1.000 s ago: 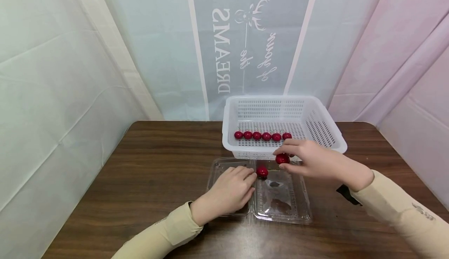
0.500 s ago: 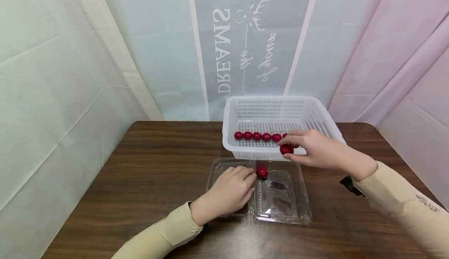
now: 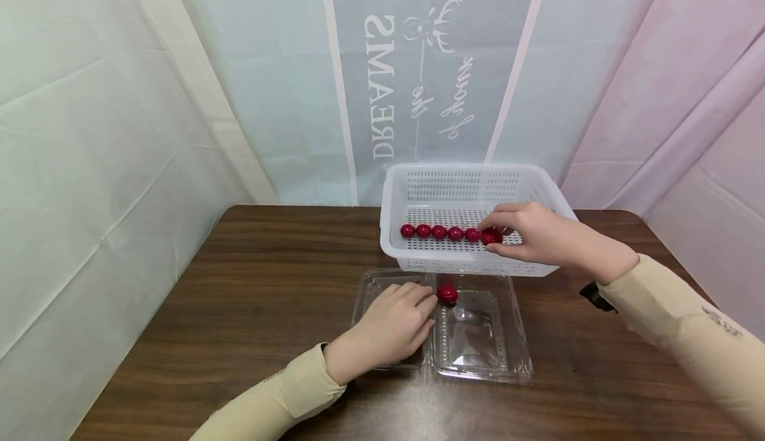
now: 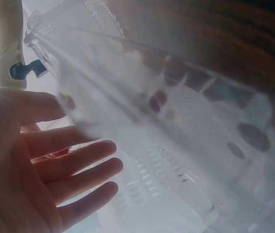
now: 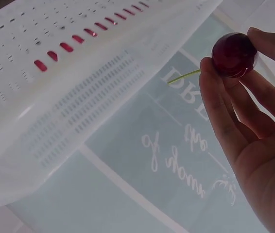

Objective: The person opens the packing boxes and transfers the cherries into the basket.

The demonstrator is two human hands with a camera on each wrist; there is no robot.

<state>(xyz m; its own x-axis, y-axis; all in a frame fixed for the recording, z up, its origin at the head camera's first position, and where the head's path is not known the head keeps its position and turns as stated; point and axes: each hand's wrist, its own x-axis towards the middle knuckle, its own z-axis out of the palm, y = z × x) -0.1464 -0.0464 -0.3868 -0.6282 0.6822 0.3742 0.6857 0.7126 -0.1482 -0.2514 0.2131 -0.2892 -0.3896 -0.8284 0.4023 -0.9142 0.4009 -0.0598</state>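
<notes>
My right hand (image 3: pixel 534 234) pinches a dark red cherry (image 3: pixel 492 236) between thumb and fingertips, over the front part of the white plastic basket (image 3: pixel 391 245). A green stem sticks out from the held cherry (image 5: pixel 234 55) in the right wrist view. Just left of it, a row of several cherries (image 3: pixel 439 232) lies along the basket floor; the hand covers the row's right end. My left hand (image 3: pixel 388 325) lies over the left half of a clear plastic clamshell box (image 3: pixel 475 335), its fingers loosely extended. Beside its fingertips, another cherry (image 3: pixel 447 294) sits in the box's right half.
The basket stands at the back of the brown wooden table (image 3: pixel 269 281), directly behind the clamshell box. A grey-blue cloth with mirrored lettering (image 3: pixel 382 89) hangs behind it, and pale cloths enclose both sides.
My right hand has carried the cherry from above the clamshell box back into the basket, beside the row's right end. The left hand has stayed in place.
</notes>
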